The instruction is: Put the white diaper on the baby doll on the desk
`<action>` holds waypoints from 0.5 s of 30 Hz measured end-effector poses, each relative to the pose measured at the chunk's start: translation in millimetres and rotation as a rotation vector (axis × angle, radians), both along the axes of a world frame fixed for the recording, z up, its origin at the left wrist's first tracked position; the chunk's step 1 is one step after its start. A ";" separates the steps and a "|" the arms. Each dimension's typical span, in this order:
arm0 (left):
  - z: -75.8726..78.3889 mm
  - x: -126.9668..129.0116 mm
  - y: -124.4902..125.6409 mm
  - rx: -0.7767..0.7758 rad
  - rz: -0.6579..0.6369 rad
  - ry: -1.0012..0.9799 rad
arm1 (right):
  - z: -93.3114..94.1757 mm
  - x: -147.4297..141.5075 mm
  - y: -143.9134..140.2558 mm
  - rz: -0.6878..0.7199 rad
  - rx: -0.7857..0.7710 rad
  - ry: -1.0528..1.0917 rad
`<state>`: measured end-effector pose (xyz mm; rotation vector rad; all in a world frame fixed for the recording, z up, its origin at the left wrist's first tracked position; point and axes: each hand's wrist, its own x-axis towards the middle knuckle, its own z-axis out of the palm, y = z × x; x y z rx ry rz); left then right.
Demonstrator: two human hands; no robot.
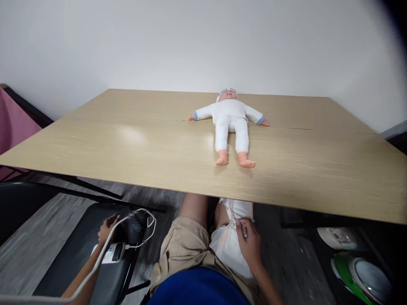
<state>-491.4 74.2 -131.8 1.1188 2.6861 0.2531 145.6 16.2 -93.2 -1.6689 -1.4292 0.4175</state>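
Right hand pinching soft white diaper on lap; light, floppy, best taken at waistband. Left hand touching dark device, grip unclear.

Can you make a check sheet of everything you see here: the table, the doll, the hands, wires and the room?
Surface: wooden table, seam across it.
Job's things: white diaper on the lap; baby doll lying face up on the table.
Clutter: white card on the black chair.
Hands: right hand grips the diaper; left hand rests at a blurred dark object on the chair.
Cables: white cable runs past the left hand.
Surroundings: white wall; bowls low on the right.
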 end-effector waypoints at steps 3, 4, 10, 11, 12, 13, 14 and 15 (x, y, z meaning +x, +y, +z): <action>-6.0 -4.6 -2.3 0.020 0.005 -0.058 | 0.6 0.0 0.4 -0.002 0.001 0.008; -7.8 -5.9 -3.0 0.015 0.012 -0.081 | 0.7 0.0 0.5 -0.002 0.002 0.009; -12.3 -8.8 -7.1 -0.044 0.053 -0.100 | 0.9 -1.7 1.2 -0.015 0.001 0.011; -12.6 -7.8 -7.4 -0.058 0.064 -0.091 | 1.0 -2.1 1.2 -0.019 0.000 0.011; -13.0 -6.1 -7.4 -0.073 0.073 -0.082 | 1.1 -2.4 1.4 -0.021 -0.001 0.011; -13.7 -3.5 -7.1 -0.087 0.080 -0.072 | 1.1 -2.7 1.5 -0.022 -0.002 0.011; -14.7 0.0 -6.6 -0.101 0.087 -0.059 | 1.1 -2.9 1.6 -0.022 -0.002 0.011; -15.9 4.3 -5.8 -0.112 0.094 -0.041 | 1.0 -3.0 1.8 -0.023 -0.001 0.012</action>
